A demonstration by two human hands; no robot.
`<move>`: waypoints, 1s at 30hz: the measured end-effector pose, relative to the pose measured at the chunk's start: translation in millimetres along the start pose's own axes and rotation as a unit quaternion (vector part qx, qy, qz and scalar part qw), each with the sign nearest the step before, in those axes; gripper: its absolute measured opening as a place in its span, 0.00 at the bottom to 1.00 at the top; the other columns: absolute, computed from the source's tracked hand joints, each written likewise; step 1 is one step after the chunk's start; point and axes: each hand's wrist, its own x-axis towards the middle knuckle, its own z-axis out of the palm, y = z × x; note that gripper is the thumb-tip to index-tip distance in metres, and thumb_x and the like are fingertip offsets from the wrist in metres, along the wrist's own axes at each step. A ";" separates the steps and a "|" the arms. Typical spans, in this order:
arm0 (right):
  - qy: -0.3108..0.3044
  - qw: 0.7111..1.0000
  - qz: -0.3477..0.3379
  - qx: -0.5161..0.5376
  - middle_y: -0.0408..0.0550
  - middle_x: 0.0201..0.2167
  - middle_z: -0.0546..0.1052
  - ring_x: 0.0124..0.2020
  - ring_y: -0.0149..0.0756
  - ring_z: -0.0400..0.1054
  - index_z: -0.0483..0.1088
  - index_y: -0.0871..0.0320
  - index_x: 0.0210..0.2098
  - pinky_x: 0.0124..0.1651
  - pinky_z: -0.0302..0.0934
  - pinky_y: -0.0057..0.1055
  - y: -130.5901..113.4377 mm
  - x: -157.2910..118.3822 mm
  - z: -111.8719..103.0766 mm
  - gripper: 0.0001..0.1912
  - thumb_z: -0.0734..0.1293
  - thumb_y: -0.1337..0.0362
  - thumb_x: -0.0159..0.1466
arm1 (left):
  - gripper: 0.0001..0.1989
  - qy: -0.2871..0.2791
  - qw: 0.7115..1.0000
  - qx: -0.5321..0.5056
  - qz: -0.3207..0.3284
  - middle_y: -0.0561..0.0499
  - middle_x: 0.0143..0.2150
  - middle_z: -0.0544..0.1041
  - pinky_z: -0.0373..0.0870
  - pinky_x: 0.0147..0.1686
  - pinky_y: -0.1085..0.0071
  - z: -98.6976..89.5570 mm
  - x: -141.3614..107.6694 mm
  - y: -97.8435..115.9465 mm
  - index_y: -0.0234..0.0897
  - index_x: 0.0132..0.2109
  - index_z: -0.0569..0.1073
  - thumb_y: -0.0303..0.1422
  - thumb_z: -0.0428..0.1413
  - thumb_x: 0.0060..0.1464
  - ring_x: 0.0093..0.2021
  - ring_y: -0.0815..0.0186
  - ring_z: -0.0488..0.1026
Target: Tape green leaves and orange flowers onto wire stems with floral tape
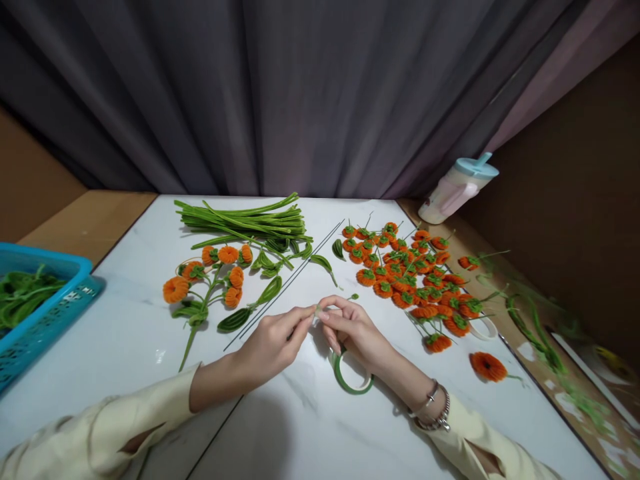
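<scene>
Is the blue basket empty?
Not empty: green leafy pieces lie inside the blue basket. How full, I cannot tell: it's cut off.

Basket (75, 264) left, stem bundle (245, 221) behind flower spray (235, 277), flower heads (395, 269) right, cup (450, 193) behind — tape roll (344, 382) front centre

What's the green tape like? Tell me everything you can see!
The tape is a round roll, green outside with a whitish inner ring and an open middle. The right hand hides its top edge; whether a finger touches it, I can't tell. It's on or just above the white table.
</scene>
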 end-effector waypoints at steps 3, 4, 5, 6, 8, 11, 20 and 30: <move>-0.005 1.000 -0.005 0.004 0.34 0.11 0.69 0.10 0.23 0.54 0.64 0.57 0.33 0.16 0.46 0.20 -0.1 -0.6 -0.5 0.12 0.71 0.60 0.57 | 0.11 -0.023 0.996 -0.064 -0.052 0.58 0.18 0.68 0.59 0.17 0.81 -1.2 1.8 3.0 0.30 0.44 0.73 0.29 0.49 0.60 0.16 0.75 0.62; -0.004 1.000 -0.009 0.006 0.34 0.11 0.69 0.10 0.23 0.54 0.63 0.57 0.33 0.16 0.47 0.20 0.0 -0.7 -0.9 0.12 0.71 0.60 0.57 | 0.11 -0.034 0.992 -0.091 -0.074 0.59 0.17 0.65 0.58 0.17 0.80 -1.8 3.0 4.2 0.29 0.43 0.73 0.30 0.49 0.60 0.16 0.75 0.60; -0.003 1.000 -0.011 0.007 0.34 0.11 0.69 0.10 0.23 0.54 0.63 0.57 0.33 0.17 0.47 0.20 0.3 -0.7 -1.4 0.13 0.71 0.60 0.56 | 0.11 -0.047 0.987 -0.117 -0.099 0.60 0.16 0.63 0.57 0.16 0.80 -2.7 4.5 5.4 0.29 0.43 0.73 0.31 0.49 0.59 0.16 0.75 0.58; -0.004 1.000 -0.013 0.008 0.34 0.11 0.69 0.10 0.23 0.54 0.62 0.56 0.34 0.17 0.47 0.20 0.6 -0.8 -1.9 0.13 0.71 0.61 0.56 | 0.12 -0.059 0.980 -0.142 -0.123 0.60 0.16 0.62 0.56 0.16 0.80 -3.6 6.1 6.8 0.29 0.42 0.73 0.32 0.49 0.59 0.16 0.75 0.58; -0.007 1.000 -0.014 0.010 0.34 0.11 0.70 0.10 0.24 0.56 0.62 0.56 0.35 0.17 0.49 0.20 1.2 -0.8 -2.8 0.13 0.71 0.60 0.56 | 0.12 -0.078 0.966 -0.182 -0.166 0.61 0.16 0.61 0.56 0.17 0.79 -5.6 9.1 9.2 0.29 0.41 0.72 0.34 0.49 0.59 0.17 0.74 0.58; -0.009 1.000 -0.021 0.014 0.34 0.12 0.71 0.11 0.25 0.57 0.63 0.56 0.38 0.17 0.52 0.20 1.3 -0.7 -3.6 0.14 0.70 0.61 0.57 | 0.13 -0.092 0.953 -0.211 -0.197 0.61 0.17 0.60 0.55 0.17 0.78 -7.6 11.3 10.9 0.29 0.40 0.71 0.36 0.49 0.58 0.17 0.74 0.57; 0.011 0.999 -0.037 0.009 0.34 0.10 0.68 0.10 0.23 0.56 0.68 0.59 0.35 0.15 0.49 0.18 2.4 0.0 -3.6 0.13 0.72 0.61 0.55 | 0.11 -0.104 0.968 -0.162 -0.164 0.60 0.17 0.63 0.56 0.19 0.79 -6.8 9.1 6.6 0.32 0.40 0.70 0.34 0.47 0.60 0.18 0.74 0.59; 0.007 0.999 -0.032 0.015 0.33 0.11 0.68 0.10 0.22 0.54 0.66 0.58 0.34 0.15 0.47 0.19 2.7 -0.3 -4.0 0.12 0.72 0.61 0.55 | 0.10 -0.094 0.979 -0.115 -0.143 0.60 0.17 0.63 0.57 0.19 0.80 -6.7 9.6 7.3 0.33 0.35 0.71 0.34 0.49 0.60 0.17 0.75 0.60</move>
